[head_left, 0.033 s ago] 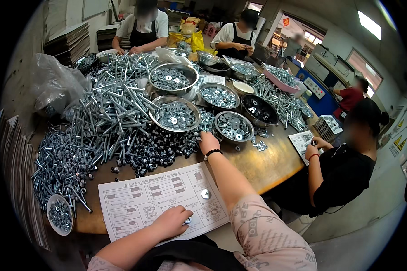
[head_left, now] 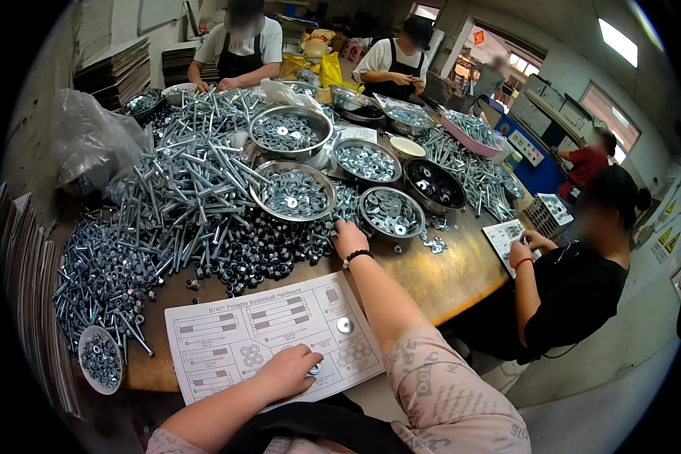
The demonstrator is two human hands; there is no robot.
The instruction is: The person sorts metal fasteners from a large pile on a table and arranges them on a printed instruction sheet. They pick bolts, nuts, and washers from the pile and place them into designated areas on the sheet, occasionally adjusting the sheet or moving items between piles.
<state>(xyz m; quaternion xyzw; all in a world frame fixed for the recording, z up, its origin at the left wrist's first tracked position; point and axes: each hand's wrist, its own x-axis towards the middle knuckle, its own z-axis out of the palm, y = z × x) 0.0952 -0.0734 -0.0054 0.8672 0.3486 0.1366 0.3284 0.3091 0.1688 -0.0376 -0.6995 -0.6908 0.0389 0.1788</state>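
A printed sheet with line drawings of bolts and nuts (head_left: 234,309) lies on the table before me. My left hand (head_left: 286,371) rests on it, fingers curled in, with a small shiny washer (head_left: 315,369) at the fingertips. A lone flat washer (head_left: 345,325) lies on the sheet's right part. My right hand (head_left: 349,240) reaches forward to the right end of a heap of dark-centred nuts (head_left: 253,257), just left of a steel bowl of large washers (head_left: 392,212). Its fingers are bent down among the small parts, and whatever they grip is hidden.
A big heap of long bolts (head_left: 193,174) covers the left, with small bolts (head_left: 102,257) nearer. Several bowls of washers, including a steel bowl (head_left: 293,216), stand mid-table. A white dish (head_left: 83,378) sits at the near left. A co-worker (head_left: 575,280) sits at right; others work beyond.
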